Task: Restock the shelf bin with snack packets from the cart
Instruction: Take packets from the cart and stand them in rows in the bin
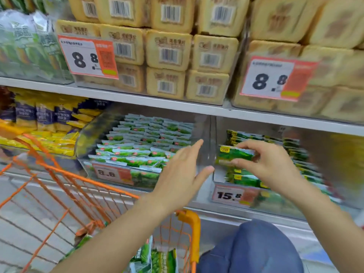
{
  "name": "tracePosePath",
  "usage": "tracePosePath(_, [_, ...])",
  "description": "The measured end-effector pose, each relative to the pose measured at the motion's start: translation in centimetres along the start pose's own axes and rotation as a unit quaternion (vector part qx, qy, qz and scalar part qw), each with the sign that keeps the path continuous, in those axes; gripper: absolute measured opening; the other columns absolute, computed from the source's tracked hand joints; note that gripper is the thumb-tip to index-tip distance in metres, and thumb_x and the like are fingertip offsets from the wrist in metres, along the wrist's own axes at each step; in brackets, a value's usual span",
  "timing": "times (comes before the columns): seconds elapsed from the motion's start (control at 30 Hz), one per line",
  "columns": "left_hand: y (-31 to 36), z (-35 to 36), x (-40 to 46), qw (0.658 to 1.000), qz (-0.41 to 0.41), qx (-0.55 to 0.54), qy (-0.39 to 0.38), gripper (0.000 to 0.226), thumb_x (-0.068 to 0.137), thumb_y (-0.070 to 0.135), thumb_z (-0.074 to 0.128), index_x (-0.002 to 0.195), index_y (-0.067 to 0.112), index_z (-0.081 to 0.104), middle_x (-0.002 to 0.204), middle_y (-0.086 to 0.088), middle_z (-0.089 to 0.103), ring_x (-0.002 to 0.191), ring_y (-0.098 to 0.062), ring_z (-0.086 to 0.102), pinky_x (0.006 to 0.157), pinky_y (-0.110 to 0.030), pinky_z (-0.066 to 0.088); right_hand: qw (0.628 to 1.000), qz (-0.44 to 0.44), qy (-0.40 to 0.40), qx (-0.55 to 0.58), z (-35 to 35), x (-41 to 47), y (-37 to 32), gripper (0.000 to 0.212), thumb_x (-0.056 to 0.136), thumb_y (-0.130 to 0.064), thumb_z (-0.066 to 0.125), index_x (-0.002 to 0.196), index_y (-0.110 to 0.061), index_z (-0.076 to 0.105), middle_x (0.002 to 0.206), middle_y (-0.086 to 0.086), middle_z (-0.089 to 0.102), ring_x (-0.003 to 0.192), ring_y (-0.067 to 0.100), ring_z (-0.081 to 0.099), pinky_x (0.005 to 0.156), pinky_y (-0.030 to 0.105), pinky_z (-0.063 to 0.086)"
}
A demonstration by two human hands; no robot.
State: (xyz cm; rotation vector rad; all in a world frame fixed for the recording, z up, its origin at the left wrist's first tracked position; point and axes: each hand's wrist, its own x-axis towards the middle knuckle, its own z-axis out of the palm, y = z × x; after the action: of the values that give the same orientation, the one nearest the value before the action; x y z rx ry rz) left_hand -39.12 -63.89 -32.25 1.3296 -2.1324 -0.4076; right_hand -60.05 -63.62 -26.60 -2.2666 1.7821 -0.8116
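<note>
Lower right of the frame: a knee in blue denim (254, 245), nearest the camera; beside it, lower centre, the orange wire cart (189, 219) with green snack packets (157, 257) lying in its bottom. Centre: left hand (181, 174), fingers straight and spread, holding nothing, raised in front of the clear divider between two shelf bins. Right of centre: right hand (269, 164), thumb and fingertips pinching a green snack packet (234, 154) with a yellow corner mark; the packet is held over the right-hand clear shelf bin (220, 178), above the dark green packets (248, 180) stacked there; a price tag reading 15 (230, 195) on that bin's front. Centre left: neighbouring clear bin (86, 134) filled with rows of green-and-white sachets (145, 142), tagged 8.8. Left edge: yellow and purple bags (45, 119). Upper half: shelf of tan barcoded packs (169, 50) with two 8.8 price cards (86, 58); right side of the frame blurred.
</note>
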Motion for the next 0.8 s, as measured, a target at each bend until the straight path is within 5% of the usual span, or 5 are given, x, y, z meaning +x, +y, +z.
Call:
tracePosePath(0.13, [-1.1,2.4,1.6,0.996,-0.050,0.050,-0.047,0.073,0.096,0.057,0.026,0.154,0.019,0.003,0.161,-0.001,0.011,0.147,-0.014,0.010,0.116,-0.026,0.010,0.997,0.064,0.041,0.026,-1.0,0.6,4.5,0.013,0.080,-0.030,0.074,0.088,-0.024,0.066,0.063,-0.013,0.052,0.052,0.006,0.041,0.057,0.021,0.034])
tracePosePath(0.23, [-1.3,3.8,1.2,0.991,-0.058,0.104,-0.060,0.075,0.093,0.065,0.007,0.154,0.021,0.005,0.160,0.001,0.018,0.145,-0.013,0.018,0.115,-0.029,0.017,0.997,0.074,-0.027,-0.022,-0.4,0.5,6.4,0.024,0.082,-0.034,0.072,0.098,-0.016,0.071,0.076,-0.011,0.060,0.059,0.005,0.048,0.061,0.030,0.036])
tracePosePath(0.43, [-1.9,4.4,1.1,0.984,-0.036,0.166,-0.058,0.089,0.080,0.066,-0.012,0.154,0.022,0.007,0.156,0.002,0.028,0.141,-0.015,0.026,0.111,-0.032,0.027,0.979,0.072,-0.153,-0.116,2.6,0.1,8.4,0.013,0.083,-0.036,0.072,0.083,-0.023,0.074,0.085,-0.007,0.070,0.079,0.013,0.062,0.067,0.027,0.045])
tracePosePath(0.63, [-1.6,4.3,1.1,0.982,-0.038,0.171,-0.072,0.079,0.089,0.065,-0.002,0.154,0.022,0.006,0.152,0.002,0.035,0.137,-0.017,0.033,0.106,-0.032,0.031,0.954,0.045,-0.228,-0.188,2.6,1.3,9.4,0.032,0.078,-0.035,0.076,0.055,-0.037,0.053,0.068,-0.018,0.059,0.072,0.006,0.056,0.068,0.028,0.049])
tracePosePath(0.8, [-1.2,3.9,1.2,0.980,-0.038,0.178,-0.084,0.068,0.098,0.057,0.016,0.154,0.019,0.012,0.146,-0.002,0.044,0.133,-0.020,0.039,0.102,-0.033,0.032,0.935,0.049,-0.253,-0.244,2.4,1.5,8.5,0.022,0.084,-0.044,0.067,0.067,-0.033,0.059,0.073,-0.017,0.061,0.080,0.010,0.062,0.066,0.025,0.048])
